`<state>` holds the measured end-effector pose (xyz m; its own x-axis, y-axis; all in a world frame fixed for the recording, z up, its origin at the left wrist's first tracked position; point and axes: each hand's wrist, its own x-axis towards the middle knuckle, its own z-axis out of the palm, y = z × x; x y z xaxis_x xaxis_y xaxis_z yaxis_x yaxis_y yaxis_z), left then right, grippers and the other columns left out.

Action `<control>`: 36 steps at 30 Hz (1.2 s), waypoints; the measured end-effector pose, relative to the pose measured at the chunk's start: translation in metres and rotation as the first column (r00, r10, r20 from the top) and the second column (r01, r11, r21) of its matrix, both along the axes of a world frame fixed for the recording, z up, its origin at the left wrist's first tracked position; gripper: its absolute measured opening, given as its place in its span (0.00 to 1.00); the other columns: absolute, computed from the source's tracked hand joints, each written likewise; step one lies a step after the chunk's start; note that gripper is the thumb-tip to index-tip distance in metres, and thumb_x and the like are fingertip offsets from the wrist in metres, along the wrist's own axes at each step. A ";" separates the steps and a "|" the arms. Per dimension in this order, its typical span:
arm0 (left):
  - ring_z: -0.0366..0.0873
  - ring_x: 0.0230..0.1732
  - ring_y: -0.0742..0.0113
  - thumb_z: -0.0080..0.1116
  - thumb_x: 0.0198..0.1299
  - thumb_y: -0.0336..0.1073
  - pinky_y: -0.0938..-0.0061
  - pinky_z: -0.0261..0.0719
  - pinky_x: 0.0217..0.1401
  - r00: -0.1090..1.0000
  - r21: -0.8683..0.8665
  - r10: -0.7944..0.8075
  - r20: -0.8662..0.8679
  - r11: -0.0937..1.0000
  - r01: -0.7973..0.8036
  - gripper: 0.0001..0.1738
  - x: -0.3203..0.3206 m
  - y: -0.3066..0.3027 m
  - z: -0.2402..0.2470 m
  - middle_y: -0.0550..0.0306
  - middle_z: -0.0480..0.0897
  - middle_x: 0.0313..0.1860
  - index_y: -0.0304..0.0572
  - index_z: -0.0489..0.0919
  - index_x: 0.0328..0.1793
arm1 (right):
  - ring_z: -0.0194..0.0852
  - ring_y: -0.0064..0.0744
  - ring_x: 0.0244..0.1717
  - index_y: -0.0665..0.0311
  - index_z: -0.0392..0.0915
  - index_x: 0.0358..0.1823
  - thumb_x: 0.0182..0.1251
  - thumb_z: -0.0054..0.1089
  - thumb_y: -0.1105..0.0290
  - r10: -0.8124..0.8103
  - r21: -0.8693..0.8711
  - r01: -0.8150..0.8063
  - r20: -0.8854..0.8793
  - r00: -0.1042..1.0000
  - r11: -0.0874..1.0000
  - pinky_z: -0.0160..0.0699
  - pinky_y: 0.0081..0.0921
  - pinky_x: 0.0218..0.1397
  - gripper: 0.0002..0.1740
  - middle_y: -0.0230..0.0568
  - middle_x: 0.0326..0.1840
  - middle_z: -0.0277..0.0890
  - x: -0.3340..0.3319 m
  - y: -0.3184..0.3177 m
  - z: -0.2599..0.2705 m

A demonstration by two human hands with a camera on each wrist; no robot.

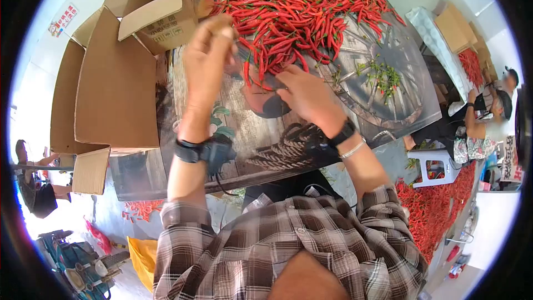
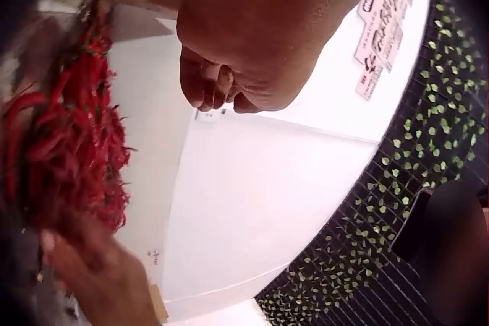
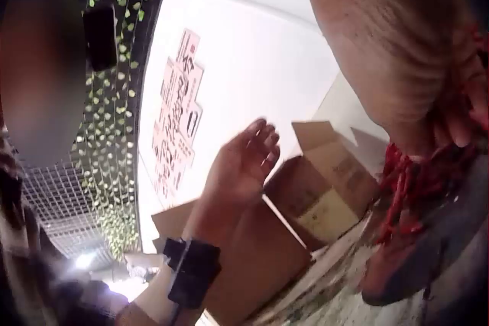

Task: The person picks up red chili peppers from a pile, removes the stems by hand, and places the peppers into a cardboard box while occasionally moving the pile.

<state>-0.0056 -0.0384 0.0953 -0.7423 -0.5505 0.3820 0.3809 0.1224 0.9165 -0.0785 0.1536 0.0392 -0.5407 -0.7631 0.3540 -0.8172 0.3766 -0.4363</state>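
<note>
A large heap of red chilli peppers (image 1: 300,16) with green stems covers the far part of the table. My left hand (image 1: 208,58), blurred, is raised at the heap's left edge beside an open cardboard box. Its fingers are loosely bent in the right wrist view, and nothing shows in the hand (image 3: 241,162). Lower down, my right hand (image 1: 311,97) has its fingertips at the near edge of the heap. Its fingers (image 3: 454,123) bend down over chillies, red showing around them; I cannot tell whether they grip any.
Large open cardboard boxes (image 1: 119,86) stand on the table's left side. Loose green stems (image 1: 383,80) lie on the printed tablecloth (image 1: 355,103) to the right. More red chillies (image 1: 438,211) cover the floor near a white stool (image 1: 436,166). People (image 1: 488,116) sit at the right.
</note>
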 end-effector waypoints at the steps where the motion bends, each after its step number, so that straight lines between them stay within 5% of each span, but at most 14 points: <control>1: 0.69 0.23 0.82 0.56 0.63 0.34 0.86 0.63 0.21 0.996 0.126 -0.056 0.064 0.991 0.048 0.11 0.001 0.006 -0.015 0.63 0.78 0.32 0.39 0.79 0.49 | 0.74 0.52 0.42 0.64 0.75 0.42 0.55 0.60 0.72 0.003 0.086 -0.002 -0.009 1.000 0.996 0.74 0.40 0.43 0.12 0.46 0.46 0.73 -0.001 -0.009 -0.008; 7: 0.58 0.15 0.87 0.56 0.64 0.35 0.87 0.51 0.15 0.987 0.429 -0.107 0.116 0.902 0.048 0.05 0.005 0.015 -0.067 0.71 0.70 0.20 0.43 0.76 0.39 | 0.74 0.56 0.39 0.66 0.73 0.37 0.55 0.57 0.73 -0.048 0.039 0.046 0.053 0.997 0.998 0.72 0.44 0.40 0.08 0.51 0.38 0.73 -0.006 -0.003 -0.022; 15: 0.60 0.16 0.87 0.59 0.62 0.38 0.87 0.52 0.15 0.972 0.424 -0.182 0.148 0.900 0.104 0.09 0.003 0.048 -0.079 0.69 0.75 0.26 0.42 0.76 0.40 | 0.70 0.60 0.37 0.68 0.67 0.33 0.57 0.54 0.76 -0.025 -0.261 0.125 0.358 0.933 0.957 0.68 0.45 0.37 0.06 0.56 0.30 0.71 0.016 0.009 0.012; 17: 0.64 0.18 0.84 0.59 0.63 0.39 0.86 0.57 0.18 0.847 0.483 -0.484 0.220 0.808 0.337 0.09 0.010 0.046 -0.073 0.69 0.75 0.25 0.42 0.76 0.43 | 0.71 0.59 0.37 0.68 0.67 0.34 0.57 0.53 0.76 -0.003 -0.256 0.083 0.301 0.954 0.963 0.69 0.44 0.37 0.06 0.56 0.30 0.72 0.019 0.006 0.009; 19: 0.69 0.25 0.83 0.61 0.62 0.38 0.86 0.65 0.25 0.850 0.459 -0.481 0.216 0.818 0.346 0.09 0.011 0.048 -0.082 0.68 0.75 0.26 0.41 0.78 0.42 | 0.72 0.59 0.37 0.68 0.67 0.35 0.57 0.53 0.77 0.018 -0.252 0.044 0.241 0.970 0.967 0.69 0.43 0.36 0.06 0.56 0.30 0.72 0.021 0.007 0.008; 21: 0.70 0.31 0.82 0.60 0.63 0.36 0.85 0.68 0.33 0.945 0.094 -0.272 0.184 0.961 0.259 0.08 0.013 0.059 -0.084 0.68 0.76 0.27 0.40 0.79 0.39 | 0.73 0.60 0.38 0.69 0.68 0.36 0.58 0.52 0.76 -0.052 -0.235 0.125 0.292 0.955 0.964 0.70 0.44 0.37 0.07 0.58 0.32 0.73 0.020 0.008 0.012; 22: 0.70 0.31 0.82 0.60 0.63 0.36 0.85 0.68 0.33 0.944 0.094 -0.277 0.181 0.960 0.263 0.08 0.016 0.062 -0.080 0.68 0.76 0.27 0.40 0.79 0.39 | 0.73 0.60 0.38 0.69 0.68 0.36 0.58 0.52 0.76 -0.057 -0.234 0.128 0.290 0.955 0.964 0.70 0.44 0.37 0.07 0.58 0.32 0.73 0.014 0.010 0.010; 25: 0.68 0.30 0.83 0.60 0.63 0.35 0.86 0.67 0.34 0.963 -0.338 -0.165 0.215 0.912 0.231 0.07 0.022 0.068 -0.071 0.70 0.76 0.28 0.39 0.79 0.36 | 0.71 0.63 0.39 0.70 0.70 0.35 0.59 0.52 0.73 -0.265 -0.202 0.356 0.370 0.890 0.912 0.69 0.47 0.40 0.07 0.60 0.32 0.73 -0.014 0.029 0.003; 27: 0.69 0.31 0.82 0.58 0.64 0.35 0.85 0.67 0.35 0.923 -0.007 -0.265 0.279 0.961 0.278 0.08 0.021 0.069 -0.077 0.70 0.76 0.28 0.38 0.79 0.36 | 0.72 0.61 0.40 0.70 0.73 0.38 0.60 0.53 0.72 -0.346 -0.122 0.375 0.208 0.915 0.919 0.70 0.44 0.41 0.08 0.58 0.33 0.74 -0.032 0.048 0.006; 29: 0.66 0.26 0.82 0.57 0.66 0.38 0.85 0.65 0.29 0.947 0.089 -0.275 0.168 0.961 0.263 0.10 0.015 0.064 -0.089 0.69 0.74 0.26 0.39 0.79 0.36 | 0.73 0.59 0.40 0.70 0.74 0.40 0.60 0.53 0.71 -0.363 -0.134 0.364 0.036 0.931 0.922 0.71 0.42 0.42 0.10 0.56 0.34 0.75 -0.034 0.061 0.010; 31: 0.61 0.20 0.84 0.55 0.67 0.42 0.86 0.59 0.22 0.871 0.383 -0.410 0.269 0.876 0.294 0.13 0.015 0.056 -0.084 0.70 0.71 0.23 0.40 0.80 0.36 | 0.74 0.57 0.40 0.70 0.75 0.43 0.61 0.54 0.70 -0.371 -0.153 0.351 -0.138 0.918 0.924 0.71 0.39 0.43 0.12 0.54 0.35 0.75 -0.034 0.062 0.016; 33: 0.56 0.17 0.86 0.53 0.67 0.45 0.86 0.53 0.19 0.877 0.418 -0.413 0.245 0.861 0.289 0.15 0.015 0.060 -0.084 0.71 0.69 0.20 0.41 0.81 0.38 | 0.75 0.49 0.39 0.70 0.76 0.46 0.62 0.56 0.68 -0.153 -0.246 0.173 0.099 0.983 0.954 0.72 0.33 0.43 0.15 0.50 0.36 0.75 -0.025 0.054 0.017; 34: 0.56 0.17 0.85 0.53 0.67 0.45 0.86 0.53 0.19 0.866 0.438 -0.457 0.204 0.834 0.336 0.15 0.015 0.060 -0.086 0.71 0.69 0.19 0.41 0.82 0.40 | 0.75 0.38 0.36 0.70 0.76 0.44 0.63 0.57 0.65 -0.060 -0.192 0.160 0.442 0.895 0.968 0.72 0.30 0.43 0.15 0.45 0.33 0.74 -0.010 0.047 0.022; 36: 0.56 0.17 0.85 0.53 0.67 0.44 0.86 0.53 0.19 0.833 0.457 -0.527 0.170 0.791 0.407 0.15 0.015 0.061 -0.089 0.72 0.69 0.19 0.40 0.82 0.42 | 0.69 0.20 0.26 0.67 0.75 0.34 0.65 0.57 0.63 0.108 -0.221 0.074 0.708 0.698 0.973 0.68 0.22 0.30 0.13 0.33 0.25 0.71 0.011 0.036 0.015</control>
